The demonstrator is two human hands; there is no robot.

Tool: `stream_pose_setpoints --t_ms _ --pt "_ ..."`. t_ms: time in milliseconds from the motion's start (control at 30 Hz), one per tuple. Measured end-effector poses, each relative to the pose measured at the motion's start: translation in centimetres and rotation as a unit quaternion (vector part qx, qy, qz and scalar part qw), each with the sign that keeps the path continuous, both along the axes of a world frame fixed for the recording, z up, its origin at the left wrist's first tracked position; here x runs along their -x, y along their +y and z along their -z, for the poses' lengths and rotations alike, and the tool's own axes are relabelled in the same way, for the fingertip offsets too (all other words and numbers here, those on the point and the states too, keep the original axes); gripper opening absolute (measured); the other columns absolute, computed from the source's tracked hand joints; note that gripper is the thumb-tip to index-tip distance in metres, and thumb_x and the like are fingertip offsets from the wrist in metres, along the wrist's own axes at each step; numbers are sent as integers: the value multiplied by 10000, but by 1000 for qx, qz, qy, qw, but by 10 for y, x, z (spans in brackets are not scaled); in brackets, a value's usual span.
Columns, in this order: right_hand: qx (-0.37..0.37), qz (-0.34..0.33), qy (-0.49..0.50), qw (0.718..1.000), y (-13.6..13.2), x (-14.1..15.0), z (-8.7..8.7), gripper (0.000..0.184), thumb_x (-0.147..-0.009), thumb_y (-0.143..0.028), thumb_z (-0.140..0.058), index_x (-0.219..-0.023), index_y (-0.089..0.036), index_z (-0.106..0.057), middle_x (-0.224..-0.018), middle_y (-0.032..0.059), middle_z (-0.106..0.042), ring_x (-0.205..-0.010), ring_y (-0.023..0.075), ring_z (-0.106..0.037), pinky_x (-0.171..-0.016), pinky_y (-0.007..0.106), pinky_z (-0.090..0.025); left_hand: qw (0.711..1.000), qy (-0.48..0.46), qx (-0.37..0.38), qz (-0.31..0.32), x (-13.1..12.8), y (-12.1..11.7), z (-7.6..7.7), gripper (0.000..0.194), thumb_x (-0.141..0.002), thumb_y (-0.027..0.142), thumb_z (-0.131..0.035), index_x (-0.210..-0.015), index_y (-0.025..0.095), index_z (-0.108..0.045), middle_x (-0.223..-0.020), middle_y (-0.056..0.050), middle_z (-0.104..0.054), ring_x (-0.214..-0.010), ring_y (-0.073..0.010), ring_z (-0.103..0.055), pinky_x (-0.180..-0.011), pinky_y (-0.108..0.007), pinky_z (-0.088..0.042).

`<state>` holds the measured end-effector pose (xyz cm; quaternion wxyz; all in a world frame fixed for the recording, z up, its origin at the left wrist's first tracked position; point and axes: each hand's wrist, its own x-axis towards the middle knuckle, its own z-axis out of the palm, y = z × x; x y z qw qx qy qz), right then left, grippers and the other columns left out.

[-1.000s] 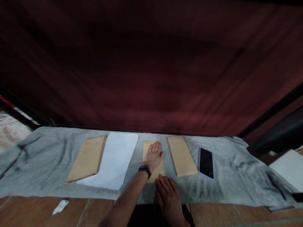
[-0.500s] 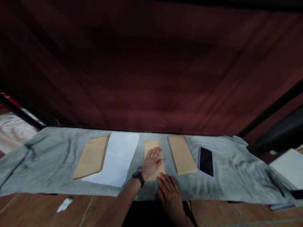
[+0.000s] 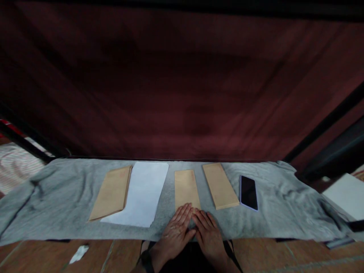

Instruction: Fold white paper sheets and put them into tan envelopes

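A narrow brown envelope (image 3: 186,187) lies lengthwise on the grey cloth (image 3: 57,189) in front of me. My left hand (image 3: 176,229) rests flat at its near end, fingers stretched out and close together, tips touching the envelope's edge. My right hand (image 3: 209,233) lies flat beside it on the cloth, fingers spread and pointing up-left, nearly meeting the left fingertips. Neither hand holds anything. A dark band shows on my left wrist.
A second brown envelope (image 3: 220,185) and a dark phone (image 3: 248,192) lie to the right. A white sheet (image 3: 140,193) and a wider brown envelope (image 3: 112,192) lie to the left. A dark red curtain (image 3: 182,87) hangs behind. A white board (image 3: 345,195) sits far right.
My left hand slid back along the middle envelope toward me, from its far half to its near end. The right hand stayed near the envelope's near edge.
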<state>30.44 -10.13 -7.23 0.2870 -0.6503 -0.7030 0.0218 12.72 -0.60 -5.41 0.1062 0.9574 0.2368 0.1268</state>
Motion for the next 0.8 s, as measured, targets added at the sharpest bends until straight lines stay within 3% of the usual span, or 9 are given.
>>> stream_pose_setpoints --t_ms 133,267,467,633,800 --pt "22 -31 6 999 1 -10 -4 479 -1008 -242 -450 -1485 -280 -474 -1466 31 -561 -1334 217 -548 -1163 444 -396 1000 11 -19 8 17 -12 0 800 -967 423 -551 -1611 267 -101 -1655 -89 -244 -1499 -275 -303 -1185 -461 -374" --pt "45 -30 -1 999 18 -17 -9 460 -1027 -276 -432 -1483 -237 -479 -1477 62 -549 -1358 229 -522 -1173 465 -379 999 23 -33 8 18 -11 9 839 -933 447 -601 -1608 257 -139 -1650 -92 -262 -1499 -285 -303 -1183 -468 -375" --pt "44 0 -30 999 72 -21 -1 503 -1013 -239 -414 -1515 -205 -431 -1531 104 -471 -1408 251 -462 -1185 488 -335 998 -10 -58 -22 9 -13 22 742 -958 437 -549 -1594 243 -219 -1638 -83 -304 -1492 -275 -322 -1195 -460 -355" --pt "69 25 -51 996 124 -28 4 516 -1026 -269 -372 -1535 -185 -392 -1571 110 -405 -1461 258 -377 -1198 499 -287 999 -5 -52 -14 10 -11 20 688 -971 427 -528 -1582 246 -267 -1638 -86 -304 -1489 -281 -327 -1190 -449 -357" --pt "94 69 -55 992 161 -34 -2 550 -1023 -300 -362 -1533 -95 -374 -1584 159 -370 -1487 290 -319 -1208 500 -238 1000 15 -22 -13 11 -10 16 762 -941 445 -567 -1593 242 -228 -1657 -90 -248 -1507 -295 -283 -1202 -469 -331"
